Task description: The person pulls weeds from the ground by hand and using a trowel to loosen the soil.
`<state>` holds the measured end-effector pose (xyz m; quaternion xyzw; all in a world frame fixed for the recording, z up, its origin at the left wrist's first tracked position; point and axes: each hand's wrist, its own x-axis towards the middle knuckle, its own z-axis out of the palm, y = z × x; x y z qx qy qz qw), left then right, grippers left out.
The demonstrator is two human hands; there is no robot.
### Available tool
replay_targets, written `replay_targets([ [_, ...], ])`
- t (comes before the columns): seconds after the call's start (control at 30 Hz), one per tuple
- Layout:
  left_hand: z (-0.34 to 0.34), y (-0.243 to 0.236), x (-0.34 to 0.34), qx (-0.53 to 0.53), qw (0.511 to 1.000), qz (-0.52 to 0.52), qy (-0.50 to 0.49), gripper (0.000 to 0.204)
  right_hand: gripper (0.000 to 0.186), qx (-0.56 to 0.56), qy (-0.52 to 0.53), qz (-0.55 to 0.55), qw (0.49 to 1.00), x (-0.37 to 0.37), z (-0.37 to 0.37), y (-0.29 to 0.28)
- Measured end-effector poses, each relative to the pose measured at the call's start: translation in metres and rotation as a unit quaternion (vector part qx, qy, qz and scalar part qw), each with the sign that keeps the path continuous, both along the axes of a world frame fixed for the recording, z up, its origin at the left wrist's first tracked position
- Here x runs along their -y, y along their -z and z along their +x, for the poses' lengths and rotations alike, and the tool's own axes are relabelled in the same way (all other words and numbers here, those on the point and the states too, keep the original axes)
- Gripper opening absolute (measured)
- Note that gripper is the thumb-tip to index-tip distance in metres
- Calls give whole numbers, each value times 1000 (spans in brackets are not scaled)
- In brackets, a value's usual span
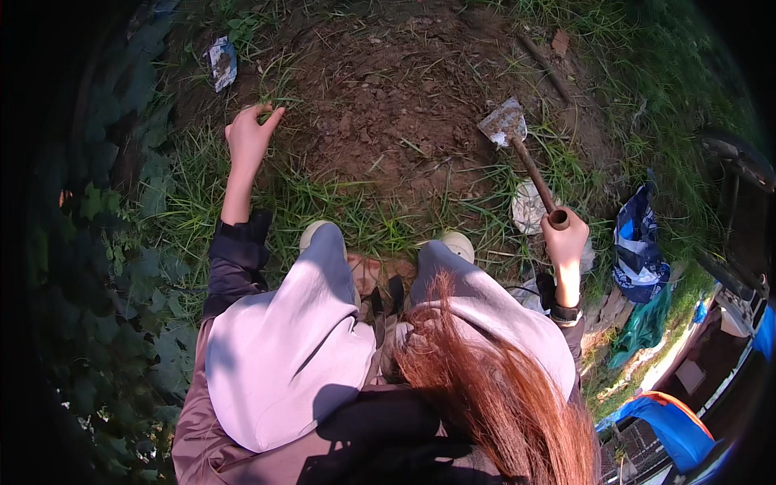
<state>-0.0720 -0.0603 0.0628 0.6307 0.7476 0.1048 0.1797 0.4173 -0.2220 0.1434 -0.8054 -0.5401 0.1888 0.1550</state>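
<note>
My left hand (pixel 250 137) reaches forward to a tuft of grass (pixel 279 85) at the left edge of the bare soil (pixel 380 113). Its thumb and fingers close around some green blades. In my right hand (pixel 566 238) is a small hand shovel (pixel 533 168), gripped near the end of its brown, hollow, tube-like handle. The shovel's flat, squarish metal blade is smeared with soil and points away from me. It lies over the right edge of the soil patch, by more grass.
A crumpled blue-and-white wrapper (pixel 222 63) lies far left. Past the shovel are a dark stick (pixel 546 69) and a brick piece (pixel 560 42). Blue-and-white plastic (pixel 638 242) and green netting (pixel 643 323) lie to the right. Leafy plants (pixel 105 267) border the left; my knees are bent close by.
</note>
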Motion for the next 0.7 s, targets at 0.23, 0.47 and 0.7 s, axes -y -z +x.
replay_targets([
  [0.23,5,-28,6,-41,992,39,109,28,14,-282,89,-18,955,-58,-42,13],
  [0.47,25,-50,9,55,988,32,140,33,28,-219,-49,26,974,-137,-130,58],
  [0.7,23,-46,15,97,990,-86,56,37,27,-193,-40,42,979,-119,-101,67],
])
